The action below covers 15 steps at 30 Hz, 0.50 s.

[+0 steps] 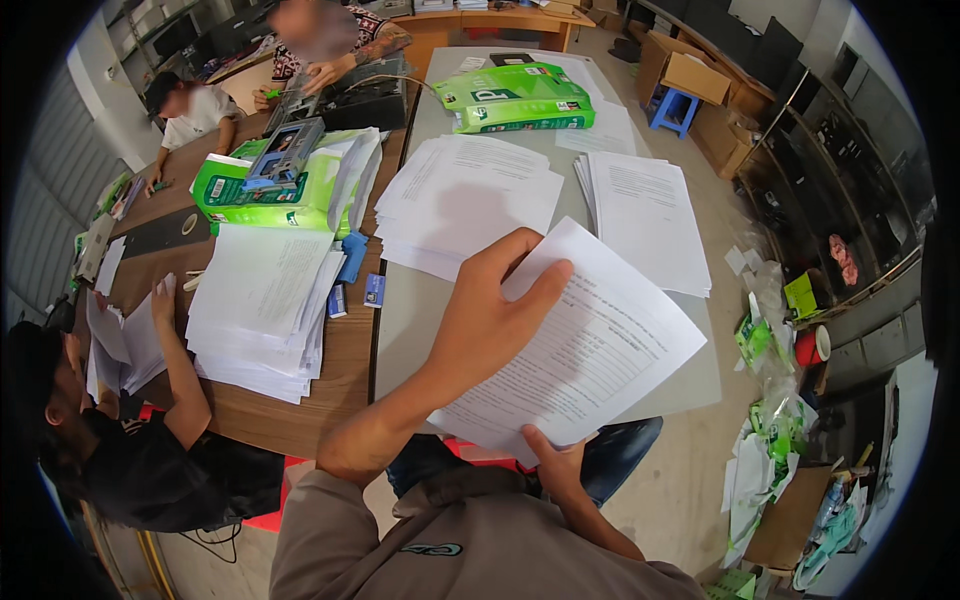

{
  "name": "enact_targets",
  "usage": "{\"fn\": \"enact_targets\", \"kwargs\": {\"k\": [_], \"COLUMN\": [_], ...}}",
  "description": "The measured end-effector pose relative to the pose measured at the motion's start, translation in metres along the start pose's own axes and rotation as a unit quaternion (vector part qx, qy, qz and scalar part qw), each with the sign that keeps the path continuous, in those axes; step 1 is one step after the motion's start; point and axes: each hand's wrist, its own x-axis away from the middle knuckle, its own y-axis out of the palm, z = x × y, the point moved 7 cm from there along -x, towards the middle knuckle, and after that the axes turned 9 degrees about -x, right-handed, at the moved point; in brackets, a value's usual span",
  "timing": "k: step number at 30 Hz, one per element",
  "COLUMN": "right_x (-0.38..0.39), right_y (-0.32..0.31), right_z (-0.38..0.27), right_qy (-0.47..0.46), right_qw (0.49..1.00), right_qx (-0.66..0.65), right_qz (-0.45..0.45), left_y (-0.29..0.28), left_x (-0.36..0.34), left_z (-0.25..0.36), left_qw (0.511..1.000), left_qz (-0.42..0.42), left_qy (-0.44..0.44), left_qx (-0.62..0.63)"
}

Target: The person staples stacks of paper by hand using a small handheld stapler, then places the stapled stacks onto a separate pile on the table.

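My left hand [505,300] grips the upper left of a printed sheet [610,360], thumb on top; whether more sheets lie beneath it, I cannot tell. My right hand [550,455] pinches its lower edge, close to my lap. Beyond it on the grey table [690,370] lie a fanned pile of paper [450,180] and a neater printed stack [640,220] to its right. A thick pile [260,310] sits on the wooden table [240,420] to my left, beside small blue boxes [374,291]. A green paper package [515,98] lies at the grey table's far end.
Co-workers sit at my left [120,460] handling papers and farther back [195,115]; another [330,40] works at a dark machine [370,100]. Green packages [270,190] carry a grey-blue cartridge [280,150]. Rightward are cartons [680,70], a blue stool [675,110], shelving and scattered wrappers [760,430].
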Motion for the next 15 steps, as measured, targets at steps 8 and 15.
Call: {"fn": "enact_targets", "kwargs": {"k": [8,15], "right_x": [0.039,-0.119], "right_y": [-0.003,-0.004], "right_z": [0.001,-0.130], "right_qy": [0.162,-0.037], "right_qw": [0.669,0.898], "right_qx": [0.377,0.418], "right_qz": [-0.620,-0.132], "left_y": [0.014,0.046], "left_x": [-0.027,0.007], "left_z": [-0.109,-0.177], "left_qw": [0.968,0.902], "left_qz": [-0.214,-0.316], "left_qy": [-0.076,-0.116], "left_qx": [-0.109,-0.270]}}
